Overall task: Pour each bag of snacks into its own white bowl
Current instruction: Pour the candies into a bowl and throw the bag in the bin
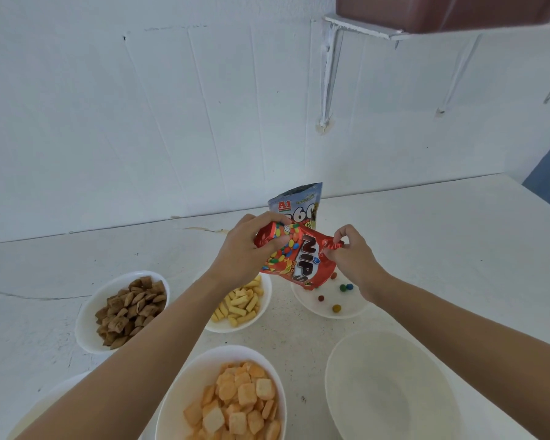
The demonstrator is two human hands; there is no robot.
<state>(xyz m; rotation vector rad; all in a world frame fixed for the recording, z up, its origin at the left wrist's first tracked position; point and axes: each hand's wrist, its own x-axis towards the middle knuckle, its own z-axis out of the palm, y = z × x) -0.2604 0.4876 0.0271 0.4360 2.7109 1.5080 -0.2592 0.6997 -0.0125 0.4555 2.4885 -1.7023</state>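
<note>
Fingers [275, 244] of the left hand [245, 249] are curled tight round the upper left end of the red candy bag [302, 258], with the thumb pressed across its printed front. Right hand [353, 258] fingertips [338, 238] pinch narrowly on the bag's crumpled right corner. The bag hangs tilted at the centre of the frame, its lower end dipping over the left rim of a white bowl [331, 314] that holds a few loose coloured candies [346, 287]. A blue snack bag [299, 201] stands just behind the red one on the white table [426, 233].

At left a bowl [86, 312] holds brown pillow snacks. Below the left wrist another [232, 328] holds yellow sticks. At bottom centre a third [188, 369] holds orange squares. An empty bowl [394, 392] sits at lower right.
</note>
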